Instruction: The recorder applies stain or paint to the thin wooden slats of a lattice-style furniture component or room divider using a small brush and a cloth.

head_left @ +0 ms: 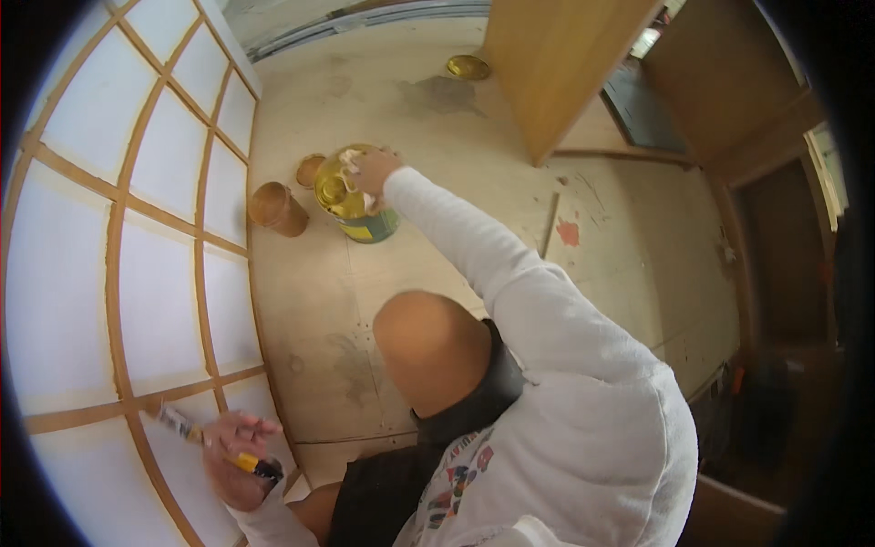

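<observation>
At the lower left, my left hand [235,451] is closed around a paintbrush [180,423]. The brush has a yellow and black handle, and its bristles are by a wooden strip of the white-panelled frame [117,273]. My right arm reaches forward, and my right hand [375,170] is at the top of a green and yellow tin [369,228] with a gold-coloured top. Its fingers are curled on a crumpled whitish cloth [350,166] over the tin's rim. Left of the tin stands a brown plastic cup [278,210], with a small round lid [311,170] behind it.
The framed panel rises along my left side. A gold round lid [468,67] lies farther off on the pale floor [337,301]. A wooden board [565,64] and an open cabinet [775,201] stand to the right, near a thin stick [552,223] and a reddish patch [568,233].
</observation>
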`<move>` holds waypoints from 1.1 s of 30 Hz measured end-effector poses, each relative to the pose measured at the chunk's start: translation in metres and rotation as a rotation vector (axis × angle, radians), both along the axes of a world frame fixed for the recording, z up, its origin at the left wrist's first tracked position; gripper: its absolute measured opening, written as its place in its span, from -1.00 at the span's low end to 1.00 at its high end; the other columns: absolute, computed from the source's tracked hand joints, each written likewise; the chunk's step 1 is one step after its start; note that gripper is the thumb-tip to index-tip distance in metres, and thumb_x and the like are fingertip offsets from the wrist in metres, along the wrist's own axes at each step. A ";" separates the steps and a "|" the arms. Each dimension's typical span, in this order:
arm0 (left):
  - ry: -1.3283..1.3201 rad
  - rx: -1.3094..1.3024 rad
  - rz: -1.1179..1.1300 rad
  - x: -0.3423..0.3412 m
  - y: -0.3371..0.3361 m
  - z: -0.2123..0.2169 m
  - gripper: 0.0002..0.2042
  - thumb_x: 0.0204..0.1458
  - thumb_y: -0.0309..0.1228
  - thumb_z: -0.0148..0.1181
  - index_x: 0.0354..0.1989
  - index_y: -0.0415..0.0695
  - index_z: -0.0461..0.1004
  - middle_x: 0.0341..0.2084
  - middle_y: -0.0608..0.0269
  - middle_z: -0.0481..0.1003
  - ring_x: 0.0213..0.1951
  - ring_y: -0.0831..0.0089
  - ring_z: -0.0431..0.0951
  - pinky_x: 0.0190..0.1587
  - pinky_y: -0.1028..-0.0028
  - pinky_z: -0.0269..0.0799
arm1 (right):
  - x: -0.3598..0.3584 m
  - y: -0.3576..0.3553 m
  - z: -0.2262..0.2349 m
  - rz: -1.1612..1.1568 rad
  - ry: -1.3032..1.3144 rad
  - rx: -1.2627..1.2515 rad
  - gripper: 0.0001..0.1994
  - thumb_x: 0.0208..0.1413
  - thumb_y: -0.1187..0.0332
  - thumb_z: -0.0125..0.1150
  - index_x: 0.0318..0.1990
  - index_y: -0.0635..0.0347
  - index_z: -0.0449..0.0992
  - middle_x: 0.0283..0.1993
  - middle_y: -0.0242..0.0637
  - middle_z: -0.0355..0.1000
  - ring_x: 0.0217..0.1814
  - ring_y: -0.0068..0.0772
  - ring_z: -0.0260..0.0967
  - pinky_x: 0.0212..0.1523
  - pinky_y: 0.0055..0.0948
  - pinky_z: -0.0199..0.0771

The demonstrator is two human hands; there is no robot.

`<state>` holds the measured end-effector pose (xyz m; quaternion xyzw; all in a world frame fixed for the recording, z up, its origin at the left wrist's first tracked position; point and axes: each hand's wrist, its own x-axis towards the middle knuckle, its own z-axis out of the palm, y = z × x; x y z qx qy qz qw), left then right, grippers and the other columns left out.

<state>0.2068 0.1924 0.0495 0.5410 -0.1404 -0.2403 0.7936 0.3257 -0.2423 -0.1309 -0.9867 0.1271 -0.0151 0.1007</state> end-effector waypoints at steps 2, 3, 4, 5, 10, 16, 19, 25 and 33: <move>0.013 0.022 -0.127 0.023 -0.029 -0.002 -0.65 0.19 -0.08 -0.21 -0.19 -0.11 0.34 -0.11 0.04 0.41 -0.18 0.14 0.49 -0.10 0.17 0.41 | -0.007 0.014 0.018 -0.040 -0.205 0.048 -0.50 -0.09 0.16 0.20 0.04 0.11 0.35 0.13 -0.02 0.24 0.15 0.06 0.17 0.11 -0.21 0.22; 0.029 0.061 -0.139 0.033 -0.047 -0.005 -0.63 0.19 -0.07 -0.22 -0.14 -0.11 0.34 -0.07 0.03 0.40 -0.15 0.12 0.48 -0.06 0.18 0.39 | -0.018 0.020 0.031 -0.115 -0.389 0.096 -0.46 -0.09 0.12 0.23 0.06 0.11 0.33 0.16 -0.03 0.22 0.18 0.06 0.14 0.12 -0.20 0.20; 0.120 0.053 -0.109 0.045 -0.066 -0.011 -0.57 0.19 -0.03 -0.24 -0.08 -0.15 0.33 -0.01 0.05 0.37 -0.08 0.18 0.44 -0.04 0.25 0.37 | -0.031 0.020 0.044 -0.010 -0.491 0.203 -0.43 -0.10 0.13 0.27 0.08 0.14 0.31 0.14 -0.02 0.23 0.17 0.05 0.15 0.13 -0.19 0.20; 0.202 0.034 -0.083 0.059 -0.087 -0.018 -0.50 0.18 0.01 -0.25 -0.01 -0.19 0.32 0.06 0.06 0.34 -0.01 0.23 0.40 -0.02 0.32 0.35 | -0.044 0.022 0.059 0.100 -0.596 0.302 -0.40 -0.11 0.14 0.30 0.10 0.16 0.29 0.13 -0.02 0.23 0.15 0.04 0.16 0.14 -0.18 0.19; 0.255 -0.026 -0.044 0.080 -0.199 -0.004 -0.45 0.21 -0.01 -0.27 0.20 -0.19 0.15 0.15 0.12 0.23 0.15 0.26 0.23 0.13 0.32 0.20 | -0.099 0.090 0.130 0.649 -0.962 0.706 -0.40 -0.17 0.31 0.41 0.08 0.19 0.31 0.09 -0.03 0.26 0.12 -0.01 0.23 0.08 -0.21 0.27; 0.312 -0.248 -0.202 0.085 -0.227 0.015 -0.42 0.20 -0.01 -0.26 0.27 -0.16 0.02 0.22 0.11 0.11 0.20 0.24 0.17 0.22 0.30 0.12 | -0.084 0.094 0.163 0.624 -1.221 0.665 -0.68 -0.07 0.49 0.31 -0.13 0.23 0.40 -0.01 -0.09 0.36 -0.09 -0.19 0.40 -0.13 -0.40 0.43; 0.289 -0.264 -0.198 0.083 -0.189 0.012 -0.38 0.17 0.01 -0.17 0.28 -0.15 0.00 0.22 0.09 0.12 0.16 0.24 0.22 0.19 0.31 0.16 | -0.073 0.100 0.174 0.537 -0.938 1.077 -0.75 0.01 0.55 0.21 -0.14 0.27 0.35 -0.02 -0.07 0.37 -0.10 -0.32 0.40 -0.15 -0.40 0.44; -0.052 0.368 -0.363 0.005 -0.079 0.025 -0.63 0.05 -0.59 0.03 0.08 -0.26 0.30 -0.13 0.09 0.48 -0.17 0.39 0.48 -0.19 0.42 0.39 | 0.005 0.059 0.142 0.317 -0.966 1.535 -0.73 0.03 0.60 0.13 -0.15 0.26 0.19 -0.11 -0.01 0.40 -0.22 -0.33 0.44 -0.22 -0.45 0.51; -0.691 1.073 -0.149 -0.012 -0.013 -0.024 -0.86 -0.25 -0.46 0.29 -0.47 -0.11 0.46 -0.63 0.16 0.47 -0.52 0.11 0.45 -0.40 0.28 0.35 | 0.080 0.020 0.103 -0.005 -0.665 0.992 -0.72 -0.19 0.34 0.35 -0.30 0.27 0.50 -0.44 -0.28 0.50 -0.48 -0.49 0.40 -0.41 -0.48 0.43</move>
